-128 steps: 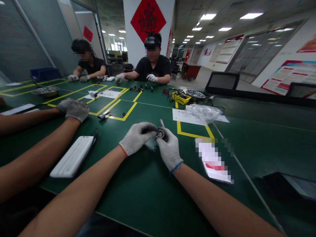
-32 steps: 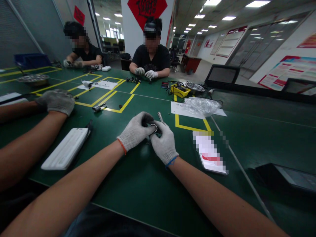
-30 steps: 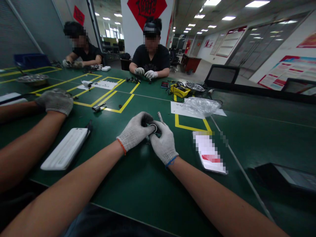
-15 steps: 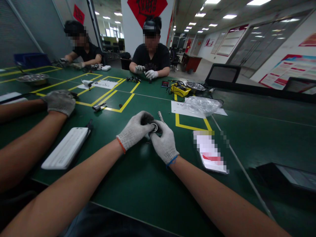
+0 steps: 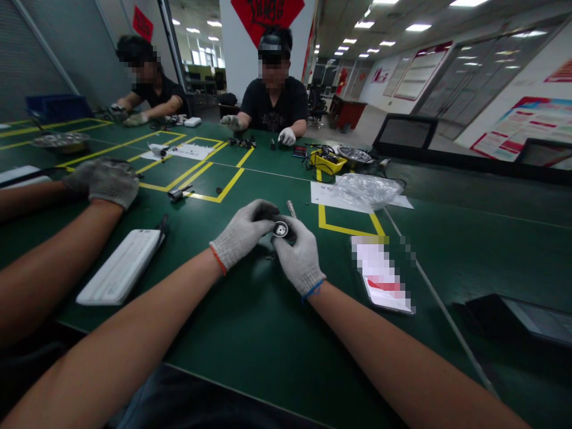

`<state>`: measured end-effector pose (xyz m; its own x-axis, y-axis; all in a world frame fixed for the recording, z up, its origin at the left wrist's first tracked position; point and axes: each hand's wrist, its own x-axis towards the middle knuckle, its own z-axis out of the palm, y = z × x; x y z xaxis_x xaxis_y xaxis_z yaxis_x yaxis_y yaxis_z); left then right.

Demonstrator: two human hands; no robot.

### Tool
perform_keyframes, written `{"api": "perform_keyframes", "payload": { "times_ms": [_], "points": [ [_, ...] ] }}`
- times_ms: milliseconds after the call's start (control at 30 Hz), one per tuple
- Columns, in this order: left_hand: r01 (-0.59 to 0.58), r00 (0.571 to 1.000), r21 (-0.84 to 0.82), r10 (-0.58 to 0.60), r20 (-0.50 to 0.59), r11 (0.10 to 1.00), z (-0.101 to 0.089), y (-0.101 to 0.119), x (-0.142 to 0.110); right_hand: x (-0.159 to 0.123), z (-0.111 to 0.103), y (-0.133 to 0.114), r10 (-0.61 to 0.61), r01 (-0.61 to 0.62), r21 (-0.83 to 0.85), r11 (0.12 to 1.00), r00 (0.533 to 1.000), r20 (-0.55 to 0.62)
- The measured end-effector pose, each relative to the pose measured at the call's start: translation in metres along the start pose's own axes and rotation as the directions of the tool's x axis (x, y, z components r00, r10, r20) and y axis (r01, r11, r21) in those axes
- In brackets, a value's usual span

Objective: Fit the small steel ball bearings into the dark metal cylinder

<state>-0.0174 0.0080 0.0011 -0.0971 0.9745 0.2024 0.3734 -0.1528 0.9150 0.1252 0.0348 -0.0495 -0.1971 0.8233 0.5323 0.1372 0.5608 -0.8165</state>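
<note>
My right hand (image 5: pixel 300 253), in a pale knitted glove, is closed around a small round part (image 5: pixel 280 229) with a shiny metal rim. Its hollow face, with a pale, holed centre, is turned up toward me. My gloved left hand (image 5: pixel 248 232) comes in from the other side, thumb and fingers closed at the part's edge. The fingers hide the rest of the part. A slim metal piece (image 5: pixel 291 208) shows just beyond my right hand. Some tiny metal bits (image 5: pixel 270 258), perhaps screws, lie on the table below my hands.
A white power bank-like block (image 5: pixel 120 268) lies left of my forearm, a phone (image 5: pixel 382 274) right. Beside me are a co-worker's gloved hands (image 5: pixel 111 182); two people sit across. Ahead lie a metal cylinder (image 5: pixel 179 193), a plastic bag (image 5: pixel 366 192) and a yellow tray (image 5: pixel 328 162).
The round part's face now shows more fully between my hands, which have barely moved. The person opposite has spread their hands apart, with a dark piece standing between them.
</note>
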Motion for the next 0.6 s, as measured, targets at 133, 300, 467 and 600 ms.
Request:
{"api": "perform_keyframes", "payload": {
  "times_ms": [133,300,467,600],
  "points": [
    [0.031,1.0,0.119,-0.03,-0.009,0.992,-0.002,-0.011,0.005,0.003,0.001,0.009,0.084,-0.079,0.074,0.994,0.994,-0.064],
    [-0.089,0.974,0.452,-0.017,0.226,0.888,-0.002,-0.018,0.005,0.004,-0.001,0.018,0.118,-0.114,0.029,0.993,0.978,-0.174],
    [-0.187,0.94,0.567,-0.022,0.341,0.802,-0.001,-0.016,0.002,0.006,-0.001,0.015,0.148,-0.132,0.111,0.985,0.977,-0.153],
    [-0.226,0.929,0.634,-0.032,0.369,0.74,0.002,-0.014,-0.001,0.006,0.002,0.013,0.15,-0.13,0.137,0.982,0.977,-0.152]
  ]
}}
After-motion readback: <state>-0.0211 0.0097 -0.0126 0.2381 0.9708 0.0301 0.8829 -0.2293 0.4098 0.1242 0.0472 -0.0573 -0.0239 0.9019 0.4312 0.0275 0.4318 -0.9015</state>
